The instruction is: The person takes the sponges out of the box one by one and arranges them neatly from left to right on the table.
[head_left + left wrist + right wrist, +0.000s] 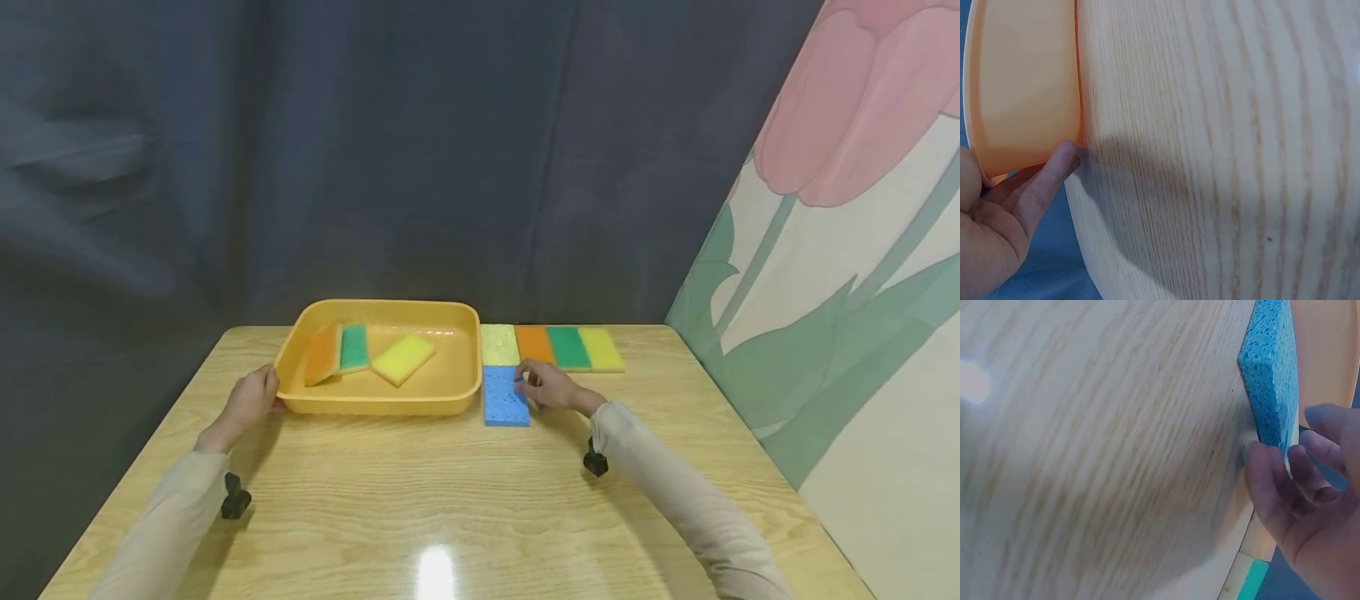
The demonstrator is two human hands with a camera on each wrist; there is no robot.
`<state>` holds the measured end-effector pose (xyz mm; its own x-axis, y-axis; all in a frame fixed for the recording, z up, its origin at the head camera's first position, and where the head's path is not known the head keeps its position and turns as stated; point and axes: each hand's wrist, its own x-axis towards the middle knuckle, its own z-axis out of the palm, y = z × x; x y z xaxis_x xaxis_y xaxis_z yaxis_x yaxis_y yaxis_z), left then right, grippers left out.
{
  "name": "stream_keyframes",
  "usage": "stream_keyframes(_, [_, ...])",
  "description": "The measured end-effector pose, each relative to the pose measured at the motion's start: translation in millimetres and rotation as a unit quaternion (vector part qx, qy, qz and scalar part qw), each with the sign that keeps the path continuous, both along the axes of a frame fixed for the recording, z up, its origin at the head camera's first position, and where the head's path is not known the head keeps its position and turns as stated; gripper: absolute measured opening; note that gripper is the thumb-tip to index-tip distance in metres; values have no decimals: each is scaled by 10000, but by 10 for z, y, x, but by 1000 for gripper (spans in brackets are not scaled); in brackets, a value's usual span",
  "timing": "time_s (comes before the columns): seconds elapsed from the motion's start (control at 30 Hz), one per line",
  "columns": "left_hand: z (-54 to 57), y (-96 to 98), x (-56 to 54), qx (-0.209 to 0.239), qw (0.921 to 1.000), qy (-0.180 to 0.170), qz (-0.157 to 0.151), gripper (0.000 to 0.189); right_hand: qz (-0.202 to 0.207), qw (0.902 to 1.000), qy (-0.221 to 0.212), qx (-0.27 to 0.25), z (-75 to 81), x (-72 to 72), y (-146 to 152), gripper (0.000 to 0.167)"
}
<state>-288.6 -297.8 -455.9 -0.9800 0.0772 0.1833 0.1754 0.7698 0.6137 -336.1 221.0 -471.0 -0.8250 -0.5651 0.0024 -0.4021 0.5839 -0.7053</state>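
Left hand point(250, 396) is gripping the yellow tray point(390, 406); right hand point(552, 387) is apparently taking up the blue sponge point(502, 402) (fingers pinching? can't tell), likely needing a secure hold next.

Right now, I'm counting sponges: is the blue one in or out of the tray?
Out: the blue sponge lies on the table, beside the tray.

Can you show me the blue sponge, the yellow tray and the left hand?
Blue sponge point(503, 400), head view: top face.
Yellow tray point(375, 406), head view: front wall.
Left hand point(248, 400), head view: back of the hand.
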Motion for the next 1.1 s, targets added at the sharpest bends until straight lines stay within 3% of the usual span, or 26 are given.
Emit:
stream_keyframes(0.17, [-1, 11, 2, 284, 9995, -114, -55, 36, -200, 9954, 934, 74, 2, -46, -31, 8])
stream_keyframes(0.4, [-12, 2, 20, 127, 9999, -39, 19, 36, -386, 9900, 1354, -50, 19, -114, -94, 10])
stream_keyframes(0.63, [13, -33, 43, 27, 9999, 40, 104, 36, -607, 9775, 1972, -433, 96, -181, -277, 15])
stream_keyframes(0.97, [0, -42, 46, 143, 9997, -129, 144, 36, -826, 9691, 2182, -805, 274, -163, -637, 15])
stream_keyframes(1.1, [19, -7, 13, 29, 9998, 18, 197, 35, -852, 9644, 2319, -948, 356, -164, -808, 14])
